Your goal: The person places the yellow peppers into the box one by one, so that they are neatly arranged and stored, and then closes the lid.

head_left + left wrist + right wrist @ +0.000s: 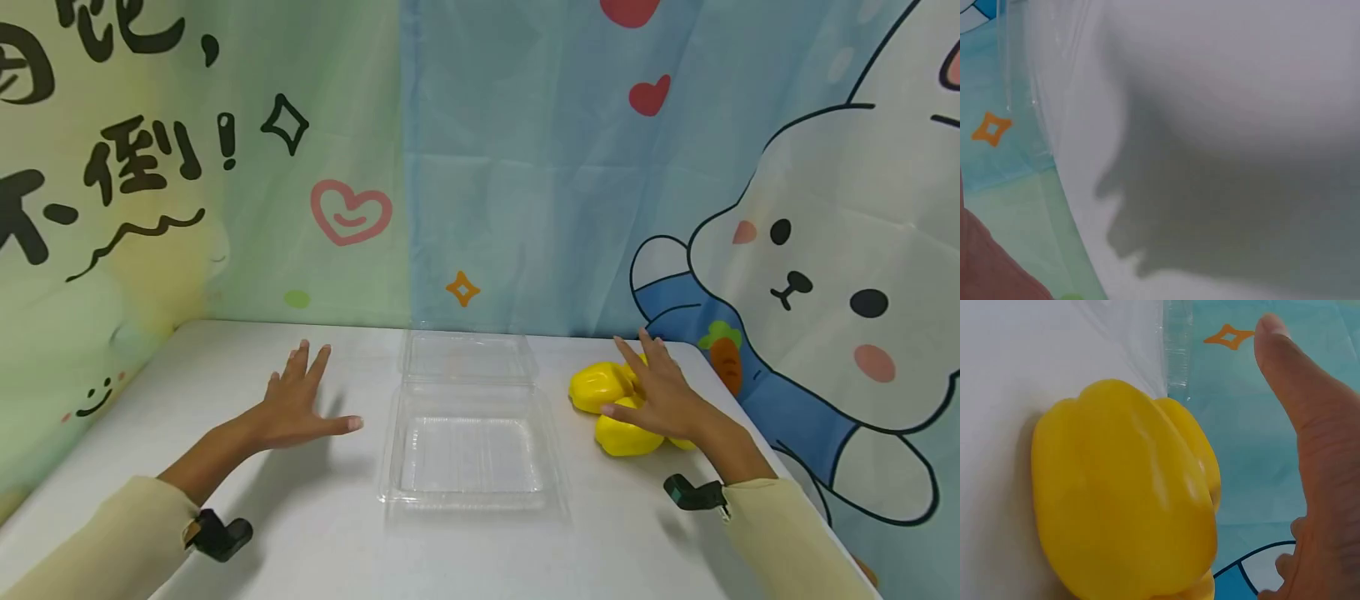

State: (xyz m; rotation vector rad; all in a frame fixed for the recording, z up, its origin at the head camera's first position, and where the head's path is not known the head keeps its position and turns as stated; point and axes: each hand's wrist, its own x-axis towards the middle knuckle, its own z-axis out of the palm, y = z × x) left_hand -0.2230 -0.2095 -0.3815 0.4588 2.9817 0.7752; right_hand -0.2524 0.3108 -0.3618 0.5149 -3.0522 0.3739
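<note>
A clear plastic clamshell box (472,454) lies on the white table with its lid (468,358) folded back, away from the person. Left of the box, my left hand (296,408) hovers over the table with fingers spread and nothing in it. To the right, several yellow bell peppers (600,386) sit in a cluster. My right hand (663,400) hangs over them, fingers spread, partly hiding them in the head view. In the right wrist view one bell pepper (1122,494) fills the middle, with the thumb (1297,381) apart from it.
The white table (300,533) reaches back to a printed cloth backdrop (517,208) with a cartoon rabbit at right. Each wrist carries a small dark camera, one on the left sleeve (123,533) and one on the right sleeve (787,533).
</note>
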